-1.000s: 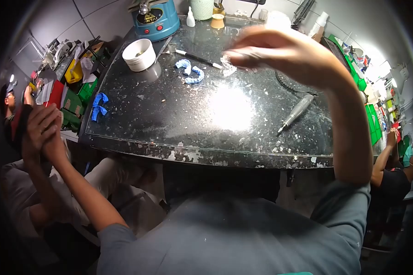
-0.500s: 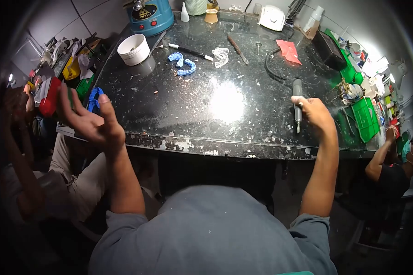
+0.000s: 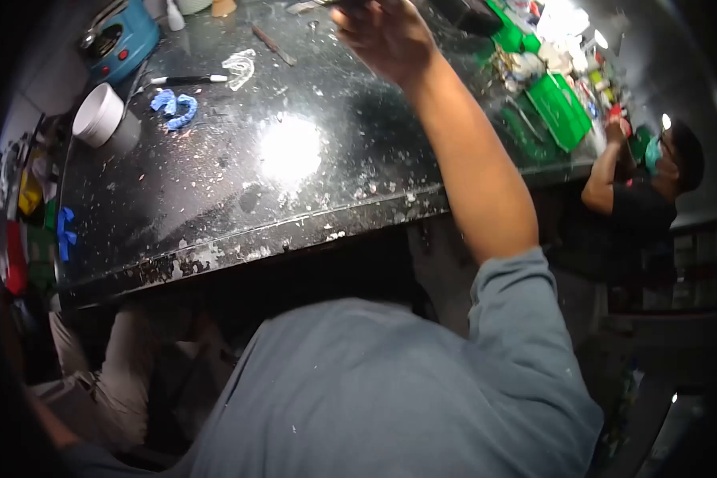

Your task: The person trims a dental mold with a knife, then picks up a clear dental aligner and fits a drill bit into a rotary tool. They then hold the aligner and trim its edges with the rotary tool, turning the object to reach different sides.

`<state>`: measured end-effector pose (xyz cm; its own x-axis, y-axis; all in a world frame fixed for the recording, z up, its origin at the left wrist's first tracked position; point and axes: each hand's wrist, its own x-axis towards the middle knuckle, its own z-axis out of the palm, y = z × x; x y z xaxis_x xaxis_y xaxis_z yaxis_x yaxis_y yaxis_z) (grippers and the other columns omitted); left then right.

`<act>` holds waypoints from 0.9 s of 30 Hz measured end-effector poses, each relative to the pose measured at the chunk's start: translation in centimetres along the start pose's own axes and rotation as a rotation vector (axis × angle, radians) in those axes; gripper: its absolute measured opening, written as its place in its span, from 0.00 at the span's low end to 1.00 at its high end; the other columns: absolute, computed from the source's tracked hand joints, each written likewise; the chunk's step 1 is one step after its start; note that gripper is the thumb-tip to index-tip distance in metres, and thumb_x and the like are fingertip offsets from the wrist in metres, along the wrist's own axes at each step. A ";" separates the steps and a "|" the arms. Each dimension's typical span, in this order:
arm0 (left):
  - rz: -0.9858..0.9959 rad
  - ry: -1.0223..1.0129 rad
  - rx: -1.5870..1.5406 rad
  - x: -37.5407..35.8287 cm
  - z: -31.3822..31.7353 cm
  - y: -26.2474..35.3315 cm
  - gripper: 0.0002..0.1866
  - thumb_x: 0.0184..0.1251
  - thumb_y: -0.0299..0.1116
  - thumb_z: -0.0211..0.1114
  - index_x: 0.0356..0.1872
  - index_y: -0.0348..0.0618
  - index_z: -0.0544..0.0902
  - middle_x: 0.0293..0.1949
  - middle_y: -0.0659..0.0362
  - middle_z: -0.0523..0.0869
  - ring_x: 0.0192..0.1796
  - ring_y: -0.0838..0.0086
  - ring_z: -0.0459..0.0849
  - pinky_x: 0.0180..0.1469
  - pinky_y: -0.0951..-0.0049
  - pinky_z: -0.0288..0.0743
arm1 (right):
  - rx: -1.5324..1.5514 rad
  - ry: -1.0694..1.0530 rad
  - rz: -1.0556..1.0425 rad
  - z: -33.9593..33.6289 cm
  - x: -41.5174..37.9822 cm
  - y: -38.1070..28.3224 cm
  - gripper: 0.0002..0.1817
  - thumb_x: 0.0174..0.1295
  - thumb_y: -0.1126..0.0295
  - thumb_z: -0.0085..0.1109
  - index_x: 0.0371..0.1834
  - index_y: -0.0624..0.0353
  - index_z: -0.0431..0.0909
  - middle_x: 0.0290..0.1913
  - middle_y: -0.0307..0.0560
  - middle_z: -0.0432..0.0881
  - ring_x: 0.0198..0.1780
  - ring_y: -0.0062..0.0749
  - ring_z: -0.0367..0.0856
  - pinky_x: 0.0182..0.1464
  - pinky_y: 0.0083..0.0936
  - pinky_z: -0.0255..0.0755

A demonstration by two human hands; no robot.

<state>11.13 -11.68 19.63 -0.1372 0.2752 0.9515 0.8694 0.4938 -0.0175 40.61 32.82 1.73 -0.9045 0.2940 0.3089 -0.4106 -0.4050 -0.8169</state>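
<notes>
My right hand (image 3: pixel 386 40) reaches to the far side of the dark speckled table (image 3: pixel 215 175), at the top of the view. Its fingers are blurred and partly cut by shadow, next to a dark object whose shape I cannot make out. My left hand is out of view. Two blue curved pieces (image 3: pixel 185 111) lie left of the middle. Beyond them are a black-and-white pen-like tool (image 3: pixel 190 80), a clear curved piece (image 3: pixel 240 68) and a thin brown-handled tool (image 3: pixel 272 45).
A white bowl (image 3: pixel 98 116) and a blue device (image 3: pixel 121 41) stand at the left. A blue piece (image 3: pixel 67 233) lies at the left edge. Green trays (image 3: pixel 559 111) are at the right, near a masked person (image 3: pixel 641 179). Another person's legs (image 3: pixel 123 374) show at lower left.
My right hand has left the grey handpiece and moved up to the far side. My left hand has gone out of view. The camera view has turned and shifted right.
</notes>
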 end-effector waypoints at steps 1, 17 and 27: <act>-0.011 -0.045 -0.016 0.1 1.1 0.2 0.21 0.69 0.38 0.60 0.57 0.34 0.80 0.58 0.48 0.80 0.61 0.60 0.80 0.67 0.59 0.72 | -0.070 -0.041 -0.091 0.1 0.6 0.4 0.16 0.62 0.51 0.68 0.43 0.49 0.82 0.30 0.29 0.78 0.30 0.19 0.73 0.34 0.19 0.67; 0.052 -0.225 -0.591 3.1 7.7 11.6 0.14 0.70 0.34 0.64 0.52 0.40 0.85 0.54 0.55 0.85 0.60 0.65 0.81 0.66 0.66 0.72 | -0.470 0.533 -0.278 -1.4 -0.3 4.0 0.22 0.71 0.52 0.58 0.55 0.60 0.81 0.46 0.45 0.86 0.42 0.26 0.85 0.41 0.23 0.77; 0.277 -0.736 -0.573 -12.3 19.9 20.1 0.24 0.60 0.22 0.66 0.60 0.45 0.82 0.57 0.55 0.81 0.61 0.58 0.75 0.66 0.62 0.66 | -0.469 0.850 -0.503 -3.9 1.1 0.0 0.12 0.67 0.67 0.62 0.49 0.60 0.82 0.38 0.44 0.85 0.37 0.24 0.86 0.31 0.19 0.81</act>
<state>20.83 11.28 1.43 0.0135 0.8641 0.5031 0.9882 -0.0884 0.1254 40.05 36.56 0.18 -0.1967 0.9083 0.3692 -0.4632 0.2458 -0.8515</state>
